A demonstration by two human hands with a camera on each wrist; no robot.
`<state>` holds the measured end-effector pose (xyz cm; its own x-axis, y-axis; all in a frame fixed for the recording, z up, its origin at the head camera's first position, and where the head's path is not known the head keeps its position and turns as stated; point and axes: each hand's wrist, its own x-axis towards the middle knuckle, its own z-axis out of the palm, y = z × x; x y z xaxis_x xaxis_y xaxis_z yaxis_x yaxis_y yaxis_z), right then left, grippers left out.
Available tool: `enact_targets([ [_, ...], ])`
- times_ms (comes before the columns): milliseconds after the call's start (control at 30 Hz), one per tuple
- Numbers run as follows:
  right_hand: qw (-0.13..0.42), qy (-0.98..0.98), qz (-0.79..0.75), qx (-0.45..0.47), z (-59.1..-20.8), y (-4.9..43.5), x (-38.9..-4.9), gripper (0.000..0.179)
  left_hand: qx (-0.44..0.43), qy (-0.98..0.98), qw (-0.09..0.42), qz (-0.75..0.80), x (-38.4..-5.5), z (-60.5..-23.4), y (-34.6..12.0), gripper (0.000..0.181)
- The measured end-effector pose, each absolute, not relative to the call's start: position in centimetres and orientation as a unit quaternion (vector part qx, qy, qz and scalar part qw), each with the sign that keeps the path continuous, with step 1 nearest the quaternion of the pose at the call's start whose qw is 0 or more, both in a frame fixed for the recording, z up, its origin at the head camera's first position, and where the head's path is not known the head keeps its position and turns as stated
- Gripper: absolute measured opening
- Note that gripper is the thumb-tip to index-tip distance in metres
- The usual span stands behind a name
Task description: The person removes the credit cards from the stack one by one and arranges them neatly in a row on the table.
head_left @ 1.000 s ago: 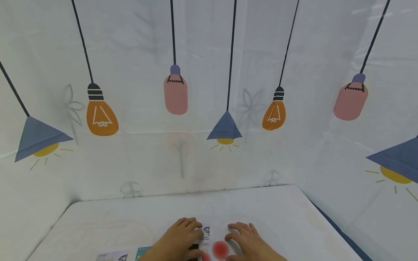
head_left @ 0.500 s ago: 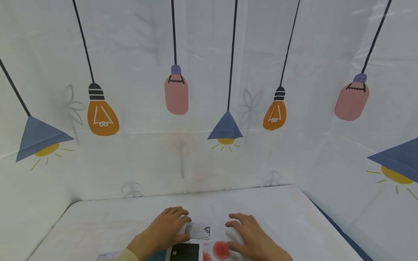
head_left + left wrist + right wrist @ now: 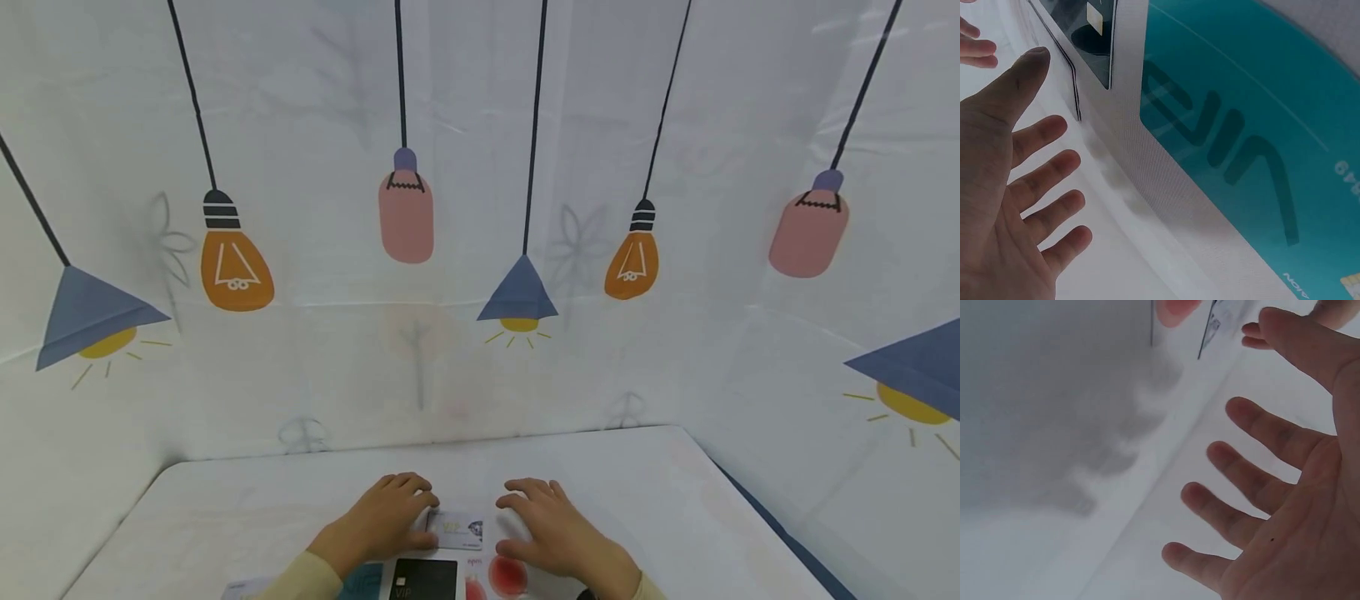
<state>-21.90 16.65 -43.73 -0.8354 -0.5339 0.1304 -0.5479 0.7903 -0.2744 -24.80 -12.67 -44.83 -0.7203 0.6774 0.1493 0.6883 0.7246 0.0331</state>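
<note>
My left hand is over the table at the left end of a silver VIP card, thumb and fingers spread; whether it touches the card is unclear. Below this card lies a black VIP card, beside a teal card partly covered by my left forearm. In the left wrist view the teal card looms large, and the fingers hold nothing. To the right of the silver card, my right hand hovers with loosely spread fingers. The right wrist view shows that hand holding nothing, its shadow on the white surface.
Printed red circles appear on a white piece between the hands. Another pale card lies at the lower left, cut by the frame edge. The white table ends at a white curtain printed with lamps.
My left hand has drawn back to the left and away, uncovering the silver and black cards. My right hand has shifted slightly left and farther from me.
</note>
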Motion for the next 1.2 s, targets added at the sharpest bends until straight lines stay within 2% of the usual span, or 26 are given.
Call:
enact_targets([
  [633, -0.037, -0.954, 0.058, 0.293, -44.4, 13.6, -25.4, 0.051, -0.363, -0.930, 0.043, -0.042, -25.4, -45.7, -12.5, 0.050],
  [933, -0.021, -0.949, 0.037, 0.313, -44.9, 13.4, -25.9, 0.051, -0.340, -0.939, 0.041, -0.025, -25.4, -46.0, -12.1, 0.051],
  [1200, -0.003, -0.938, 0.039, 0.344, -45.2, 13.5, -26.1, 0.053, -0.355, -0.933, 0.054, -0.022, -25.5, -46.4, -12.3, 0.051],
])
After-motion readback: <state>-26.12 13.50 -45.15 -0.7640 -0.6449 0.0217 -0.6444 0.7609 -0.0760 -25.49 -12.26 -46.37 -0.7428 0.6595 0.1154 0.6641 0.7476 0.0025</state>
